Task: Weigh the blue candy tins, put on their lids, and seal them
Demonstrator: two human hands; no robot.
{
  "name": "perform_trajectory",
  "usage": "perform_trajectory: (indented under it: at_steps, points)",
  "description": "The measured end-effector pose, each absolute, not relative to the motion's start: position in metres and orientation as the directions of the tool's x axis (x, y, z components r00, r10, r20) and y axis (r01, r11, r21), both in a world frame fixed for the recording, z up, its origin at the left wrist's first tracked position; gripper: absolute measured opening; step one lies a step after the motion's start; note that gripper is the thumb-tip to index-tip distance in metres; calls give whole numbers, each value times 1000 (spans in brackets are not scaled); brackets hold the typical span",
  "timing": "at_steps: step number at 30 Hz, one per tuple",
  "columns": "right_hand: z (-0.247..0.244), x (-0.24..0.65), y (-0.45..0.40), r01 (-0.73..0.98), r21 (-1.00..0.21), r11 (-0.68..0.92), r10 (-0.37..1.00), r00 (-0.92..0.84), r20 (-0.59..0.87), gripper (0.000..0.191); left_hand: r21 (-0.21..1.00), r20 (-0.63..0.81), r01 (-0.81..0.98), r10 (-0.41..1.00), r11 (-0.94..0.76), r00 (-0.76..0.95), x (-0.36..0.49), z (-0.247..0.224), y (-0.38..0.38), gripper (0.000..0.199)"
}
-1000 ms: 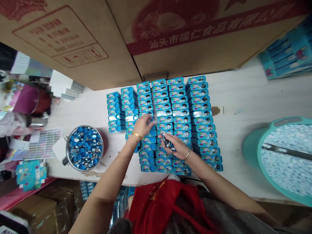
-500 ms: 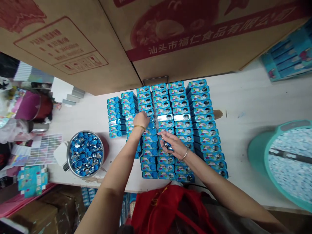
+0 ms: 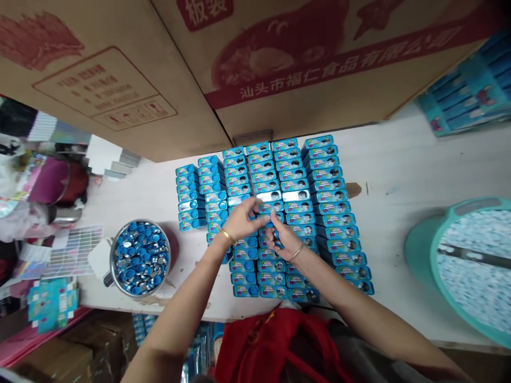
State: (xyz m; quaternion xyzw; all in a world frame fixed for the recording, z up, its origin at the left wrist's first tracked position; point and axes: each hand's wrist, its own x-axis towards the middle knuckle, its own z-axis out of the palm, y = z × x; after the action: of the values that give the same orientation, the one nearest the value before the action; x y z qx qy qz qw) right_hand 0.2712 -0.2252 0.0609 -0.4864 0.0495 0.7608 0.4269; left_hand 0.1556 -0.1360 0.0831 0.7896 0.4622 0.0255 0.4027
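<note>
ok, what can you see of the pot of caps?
The pot is round and open-topped, with a shiny metal-looking rim, a reddish outer wall and a dark handle. It stands upright on the white table, left of the blue tins, full of blue-and-silver caps. Neither hand touches it.

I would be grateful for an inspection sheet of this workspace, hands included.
Surface: white table, brown patch right of the blue tins.
Main things: blue tins stand in rows; blue-and-silver caps fill a metal pot at left.
Clutter: printed sheets and blue packaging, far left.
Hands: right hand cups several caps; left hand over the tins, grip unclear.
Cables: thin dark line at the near edge, possibly a cord.
Surroundings: cardboard boxes behind the tins; teal basket at right.
</note>
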Motion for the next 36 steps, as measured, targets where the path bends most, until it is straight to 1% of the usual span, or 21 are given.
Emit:
perform_trajectory:
  at_steps: [1, 3, 4, 6, 9, 11, 14, 17, 20, 21, 22, 23, 24, 25, 26, 27, 28, 30, 32, 34, 36]
  points:
    - [61, 269, -224, -699, -342, -628, 604, -162, -780, 61, 712, -299, 648, 718, -270, 629, 156, 86, -146, 24]
    - [61, 267, -221, -697, -361, -620, 615, -145, -775, 55, 722, -283, 640, 730, -265, 622, 156, 84, -153, 9]
    - [61, 267, -219, -700, -364, -615, 614, -135, -778, 51, 699, -293, 677, 772, -230, 564, 156, 81, -150, 6]
    - [64, 270, -217, -725, -344, -597, 607, -128, -784, 40, 629, -318, 769, 866, -112, 386, 155, 70, -132, 6]
    - [68, 279, -217, -770, -314, -555, 643, -158, -750, 25, 457, -354, 889, 923, 31, 150, 157, 55, -92, 6]
    - [70, 286, -219, -767, -341, -544, 681, -165, -713, 28, 313, -405, 948, 911, 58, 79, 159, 48, -68, 8]
    - [69, 291, -222, -708, -424, -565, 705, -147, -694, 37, 133, -525, 991, 850, 32, 43, 166, 45, -45, 18]
    - [66, 291, -222, -623, -524, -581, 725, -103, -682, 40, 25, -603, 1000, 797, -11, 24, 170, 45, -33, 29]
    - [62, 287, -221, -535, -592, -603, 716, -36, -697, 44, -39, -600, 999, 800, -11, -14, 170, 48, -33, 34]
    - [60, 286, -220, -502, -612, -611, 709, -5, -705, 46, -33, -571, 999, 821, -10, -10, 169, 51, -38, 33]
    - [58, 285, -219, -472, -628, -619, 702, 29, -712, 47, 12, -530, 1000, 848, -15, 19, 168, 53, -45, 31]
    - [56, 284, -217, -449, -640, -623, 694, 60, -718, 47, 104, -483, 994, 872, -25, 73, 167, 56, -55, 30]
    - [54, 282, -215, -438, -647, -624, 687, 87, -722, 47, 242, -438, 969, 887, -42, 148, 165, 58, -68, 30]
    - [52, 281, -213, -436, -648, -624, 680, 106, -726, 47, 421, -405, 905, 881, -57, 243, 164, 60, -81, 32]
    - [51, 280, -211, -439, -647, -623, 674, 117, -729, 46, 598, -397, 800, 851, -42, 342, 162, 61, -95, 37]
    - [50, 279, -208, -445, -643, -623, 672, 116, -731, 45, 738, -401, 675, 806, 2, 435, 160, 62, -107, 40]
    - [50, 278, -206, -457, -638, -620, 676, 103, -730, 44, 825, -407, 561, 765, 73, 499, 159, 61, -117, 40]
    - [52, 276, -201, -516, -616, -595, 700, 44, -712, 42, 881, -428, 426, 728, 205, 536, 156, 58, -124, 34]
    - [55, 276, -198, -604, -572, -555, 739, -42, -673, 39, 867, -443, 430, 783, 251, 436, 155, 51, -114, 25]
    - [59, 278, -195, -654, -545, -524, 770, -90, -632, 42, 808, -413, 546, 874, 221, 258, 154, 45, -92, 14]
    - [60, 282, -193, -629, -570, -528, 774, -79, -629, 47, 686, -346, 708, 931, 169, 113, 155, 40, -65, 7]
